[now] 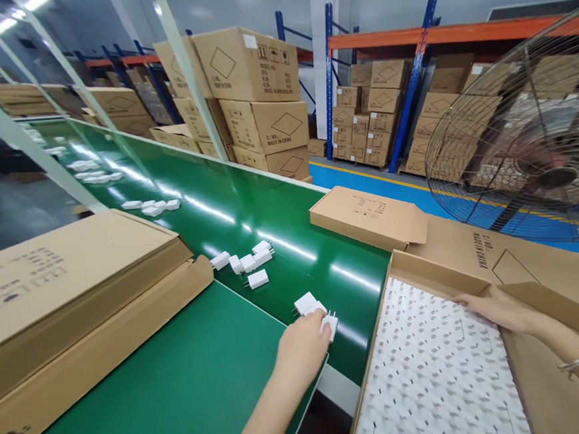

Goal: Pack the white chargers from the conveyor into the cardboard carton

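Note:
At the near edge of the green conveyor belt, my left hand [302, 343] has its fingers curled down round a white plug-in charger [331, 325] with metal prongs. Another white charger [305, 303] lies against its fingertips. My right hand [497, 309] rests at the inner side of an open cardboard box [391, 262], fingers stretched out over its contents, with no item visible in them. Tightly packed rows of white chargers [431, 359] fill this box, prongs upward. Several loose chargers [248, 263] lie farther up the belt.
A closed flat carton [72, 261] stands on the green side table [182, 379] to the left. Box flaps [369, 216] fold out beyond the open box. A large caged fan [528, 138] stands at right. Stacked cartons [260, 99] line the belt's far side.

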### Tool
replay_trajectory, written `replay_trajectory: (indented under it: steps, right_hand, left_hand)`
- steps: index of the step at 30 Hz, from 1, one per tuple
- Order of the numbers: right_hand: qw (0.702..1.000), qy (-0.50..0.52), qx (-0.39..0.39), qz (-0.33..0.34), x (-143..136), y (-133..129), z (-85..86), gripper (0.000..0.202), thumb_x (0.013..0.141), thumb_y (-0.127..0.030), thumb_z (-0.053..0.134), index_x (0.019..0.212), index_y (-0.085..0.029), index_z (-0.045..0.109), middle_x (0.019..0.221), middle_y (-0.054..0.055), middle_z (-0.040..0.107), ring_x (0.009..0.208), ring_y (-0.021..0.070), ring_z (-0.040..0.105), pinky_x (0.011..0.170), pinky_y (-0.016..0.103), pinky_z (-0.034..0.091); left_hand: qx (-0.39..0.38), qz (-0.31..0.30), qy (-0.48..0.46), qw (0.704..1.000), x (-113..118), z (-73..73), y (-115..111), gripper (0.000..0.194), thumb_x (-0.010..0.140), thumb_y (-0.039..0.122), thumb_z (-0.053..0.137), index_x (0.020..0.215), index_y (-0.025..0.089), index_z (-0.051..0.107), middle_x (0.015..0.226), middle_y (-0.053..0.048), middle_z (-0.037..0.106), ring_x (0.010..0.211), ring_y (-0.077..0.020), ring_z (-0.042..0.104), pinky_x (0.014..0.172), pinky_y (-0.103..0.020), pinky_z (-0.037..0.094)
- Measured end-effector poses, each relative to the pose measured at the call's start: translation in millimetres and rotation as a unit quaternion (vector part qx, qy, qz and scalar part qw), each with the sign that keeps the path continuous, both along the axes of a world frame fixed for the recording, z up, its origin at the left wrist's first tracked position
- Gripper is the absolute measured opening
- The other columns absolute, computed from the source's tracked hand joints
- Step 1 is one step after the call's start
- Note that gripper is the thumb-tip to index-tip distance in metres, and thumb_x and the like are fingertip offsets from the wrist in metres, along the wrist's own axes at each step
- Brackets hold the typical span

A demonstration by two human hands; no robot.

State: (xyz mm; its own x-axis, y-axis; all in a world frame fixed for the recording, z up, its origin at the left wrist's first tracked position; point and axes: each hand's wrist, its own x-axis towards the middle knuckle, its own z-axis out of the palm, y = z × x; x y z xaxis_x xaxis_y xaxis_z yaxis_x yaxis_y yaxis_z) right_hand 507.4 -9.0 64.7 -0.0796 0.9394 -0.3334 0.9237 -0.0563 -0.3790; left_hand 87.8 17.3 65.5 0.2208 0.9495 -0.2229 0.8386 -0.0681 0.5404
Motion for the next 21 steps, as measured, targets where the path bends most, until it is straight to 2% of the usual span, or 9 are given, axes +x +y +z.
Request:
replay_trajectory:
  steps: [1, 3, 5, 7, 10, 12, 17, 19, 21]
  right_hand:
    - [1.0, -0.011, 0.003, -0.007, -2, 3, -0.3, 0.05, 0.086, -0.046, 0.026, 0.115, -0.022, 0.058, 0.12, 0.005, 0.056, 0.109, 0.0244, 0.052, 0.093, 0.037, 0.043]
    - [0.997, -0.057, 0.044, -0.016, -14, 12, 1.7, 0.05, 0.087, -0.045, 0.023, 0.113, -0.019, 0.056, 0.119, 0.009, 0.056, 0.109, 0.0263, 0.052, 0.094, 0.041, 0.04]
    - [0.986, -0.099, 0.133, -0.002, -37, 23, 7.2, 0.045, 0.087, -0.044, 0.027, 0.11, -0.017, 0.056, 0.114, 0.011, 0.057, 0.105, 0.0269, 0.052, 0.092, 0.042, 0.04]
    - [0.978, -0.081, 0.186, 0.057, -71, 36, 14.4, 0.039, 0.088, -0.04, 0.031, 0.11, -0.018, 0.054, 0.113, 0.011, 0.057, 0.103, 0.0251, 0.052, 0.089, 0.04, 0.041]
    - [0.966, -0.018, 0.208, 0.151, -134, 56, 21.1, 0.032, 0.088, -0.032, 0.034, 0.112, -0.021, 0.053, 0.113, 0.009, 0.056, 0.103, 0.0227, 0.051, 0.087, 0.038, 0.042]
    - [0.96, 0.003, 0.193, 0.204, -178, 72, 18.6, 0.03, 0.087, -0.027, 0.037, 0.111, -0.02, 0.053, 0.111, 0.009, 0.056, 0.102, 0.0218, 0.051, 0.087, 0.037, 0.042]
    - [0.931, 0.014, 0.109, 0.349, -269, 110, -11.9, 0.034, 0.08, -0.014, 0.048, 0.114, -0.018, 0.052, 0.11, 0.007, 0.056, 0.102, 0.0185, 0.051, 0.085, 0.029, 0.042]
    - [0.917, 0.007, 0.083, 0.391, -290, 122, -26.2, 0.032, 0.076, -0.017, 0.056, 0.108, -0.019, 0.055, 0.104, 0.004, 0.057, 0.097, 0.0166, 0.052, 0.08, 0.024, 0.043]
    - [0.912, -0.013, 0.077, 0.403, -302, 130, -36.9, 0.029, 0.073, -0.026, 0.063, 0.101, -0.019, 0.059, 0.1, 0.004, 0.057, 0.092, 0.017, 0.053, 0.076, 0.024, 0.043]
  left_hand:
    - [0.02, -0.015, 0.082, 0.996, 11, -9.6, 0, 0.027, 0.083, 0.025, 0.039, 0.098, 0.014, 0.058, 0.093, -0.013, 0.063, 0.09, -0.026, 0.057, 0.078, -0.036, 0.039]
    - [0.044, -0.022, 0.165, 0.985, 31, -25.6, -1, 0.03, 0.079, 0.024, 0.049, 0.103, 0.008, 0.055, 0.095, -0.017, 0.062, 0.093, -0.0296, 0.058, 0.078, -0.038, 0.038]
    - [0.05, -0.014, 0.19, 0.98, 45, -35.3, 0, 0.028, 0.078, 0.017, 0.05, 0.103, 0.006, 0.053, 0.094, -0.018, 0.062, 0.091, -0.0295, 0.059, 0.078, -0.038, 0.038]
    - [0.057, -0.006, 0.19, 0.98, 50, -38.3, 2, 0.024, 0.078, 0.01, 0.046, 0.101, 0.007, 0.053, 0.092, -0.017, 0.061, 0.089, -0.0277, 0.059, 0.076, -0.037, 0.038]
    - [0.095, 0.017, 0.178, 0.979, 46, -34.4, 4, 0.024, 0.077, 0.007, 0.041, 0.098, 0.011, 0.051, 0.091, -0.014, 0.059, 0.091, -0.0255, 0.057, 0.076, -0.035, 0.039]
    - [0.111, 0.029, 0.172, 0.978, 38, -29.7, 5, 0.025, 0.076, 0.007, 0.042, 0.099, 0.012, 0.049, 0.093, -0.013, 0.058, 0.092, -0.0242, 0.056, 0.075, -0.033, 0.04]
    - [0.078, 0.058, 0.112, 0.989, 8, -14.0, 6, 0.035, 0.075, 0.014, 0.045, 0.109, 0.016, 0.042, 0.098, -0.008, 0.055, 0.078, -0.019, 0.06, 0.059, -0.026, 0.038]
    - [0.082, 0.077, 0.075, 0.991, -7, -5.0, 6, 0.035, 0.077, 0.019, 0.045, 0.111, 0.02, 0.041, 0.098, -0.005, 0.054, 0.077, -0.0178, 0.059, 0.057, -0.025, 0.036]
    - [0.1, 0.091, 0.048, 0.99, -20, 3.0, 7, 0.027, 0.077, 0.022, 0.046, 0.104, 0.022, 0.043, 0.094, -0.003, 0.055, 0.081, -0.0184, 0.058, 0.06, -0.025, 0.036]
